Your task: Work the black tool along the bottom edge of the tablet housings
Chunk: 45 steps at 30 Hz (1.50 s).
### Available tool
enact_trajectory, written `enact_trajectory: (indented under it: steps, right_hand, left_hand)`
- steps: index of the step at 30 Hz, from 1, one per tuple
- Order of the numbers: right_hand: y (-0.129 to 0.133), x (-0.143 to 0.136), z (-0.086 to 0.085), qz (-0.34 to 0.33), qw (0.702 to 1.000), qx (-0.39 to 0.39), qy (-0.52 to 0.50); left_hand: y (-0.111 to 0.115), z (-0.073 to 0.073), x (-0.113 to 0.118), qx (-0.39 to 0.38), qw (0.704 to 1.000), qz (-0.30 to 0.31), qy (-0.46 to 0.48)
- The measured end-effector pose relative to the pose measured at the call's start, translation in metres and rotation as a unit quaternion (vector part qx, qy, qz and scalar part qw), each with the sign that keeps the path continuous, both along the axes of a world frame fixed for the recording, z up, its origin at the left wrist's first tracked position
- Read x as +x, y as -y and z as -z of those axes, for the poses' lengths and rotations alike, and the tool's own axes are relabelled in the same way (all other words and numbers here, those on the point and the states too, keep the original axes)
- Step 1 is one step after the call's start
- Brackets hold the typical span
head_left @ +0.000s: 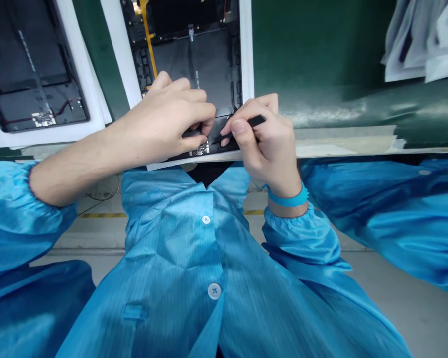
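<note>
An opened tablet (214,54) with a dark inner frame lies in front of me. My left hand (177,114) bends over its near end, thumb and forefinger pinched together beside a small circuit board (201,148). What those fingertips hold, if anything, is hidden. Over the tablet's near right corner, my right hand (267,136) grips a thin black tool (257,121) between thumb and fingers. The tool's flat end sticks out above the hand, and its tip points left toward the small board. A yellow-orange ribbon cable (149,37) runs along the tablet's left side.
Another opened tablet (26,64) rests on a white sheet (91,107) at the left. White pouches (414,44) lie at the back right on the green mat (313,59). The table edge (343,144) runs near my body. Another person's blue sleeve (403,214) shows at the right.
</note>
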State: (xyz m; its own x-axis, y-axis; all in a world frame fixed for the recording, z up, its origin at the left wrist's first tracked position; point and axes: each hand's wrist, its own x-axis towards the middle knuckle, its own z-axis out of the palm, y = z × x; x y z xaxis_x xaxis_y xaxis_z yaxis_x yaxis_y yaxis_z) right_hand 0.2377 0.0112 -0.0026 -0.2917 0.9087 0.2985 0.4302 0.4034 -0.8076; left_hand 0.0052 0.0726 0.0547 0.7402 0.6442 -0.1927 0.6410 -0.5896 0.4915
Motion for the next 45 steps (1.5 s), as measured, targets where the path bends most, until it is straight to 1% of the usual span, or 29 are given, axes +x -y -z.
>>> enact_trajectory:
  steps: [5,13,19,26,30,35,38,41,45]
  right_hand:
    - [0.001,0.0,0.0,0.006,1.0,-0.003,-0.002]
    - [0.003,0.001,0.0,0.01,1.0,-0.009,0.015]
    - [0.002,0.0,0.001,0.001,1.0,-0.016,0.006]
    - [0.003,-0.002,0.003,0.019,0.999,-0.034,0.009]
    - [0.004,-0.001,0.002,0.02,0.999,-0.03,0.0]
    - [0.002,-0.001,0.003,0.011,1.0,-0.012,-0.001]
    - [0.0,0.0,0.004,0.002,1.0,-0.01,0.017]
    - [-0.002,0.0,0.007,0.0,0.999,-0.011,0.03]
    - [-0.004,0.0,0.011,-0.008,0.999,0.021,0.029]
  left_hand:
    - [0.001,0.0,0.0,0.007,1.0,-0.003,-0.003]
    - [0.001,0.005,-0.001,0.015,1.0,-0.002,0.016]
    - [0.0,0.009,-0.002,0.025,0.999,0.001,0.03]
    - [0.001,0.005,0.002,0.026,1.0,-0.002,0.001]
    - [0.001,0.004,0.003,0.01,1.0,-0.014,0.012]
    - [0.002,0.005,0.003,-0.022,0.998,-0.043,0.049]
    - [0.003,0.004,0.005,-0.011,0.999,-0.035,0.019]
    - [0.003,0.0,0.009,0.003,1.0,-0.024,-0.019]
    - [-0.002,-0.006,0.016,0.007,0.998,0.006,-0.066]
